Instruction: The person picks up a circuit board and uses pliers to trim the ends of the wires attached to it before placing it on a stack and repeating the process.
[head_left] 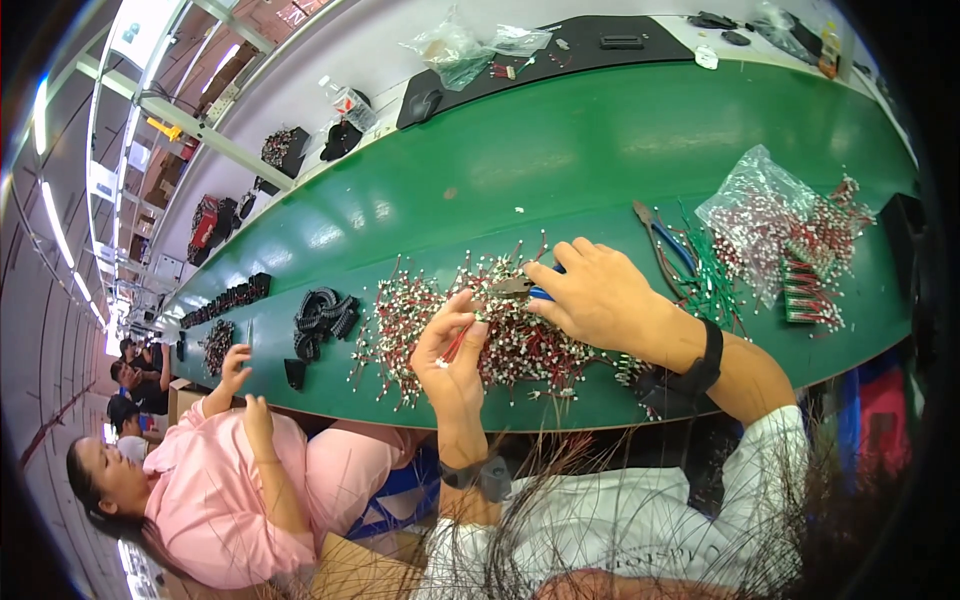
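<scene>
Between the fingertips of my left hand [450, 362] is a short red wire lead [459, 347] with small white ends. My right hand [596, 288] is closed around blue-handled pliers [514, 287], whose metal jaws point left, just above and to the right of the lead. I cannot tell whether the jaws touch it. Under both hands spreads a large heap of red-and-white wire leads [540, 360] on the green table. Dark bands sit around both my wrists.
Right of the heap lie a second pair of pliers [667, 247], green strips [712, 280] and a clear plastic bag [755, 205] with more leads. Black ribbed parts [323, 318] lie to the left. A person in pink [235, 490] sits at my left. A black mat [580, 50] lies along the back.
</scene>
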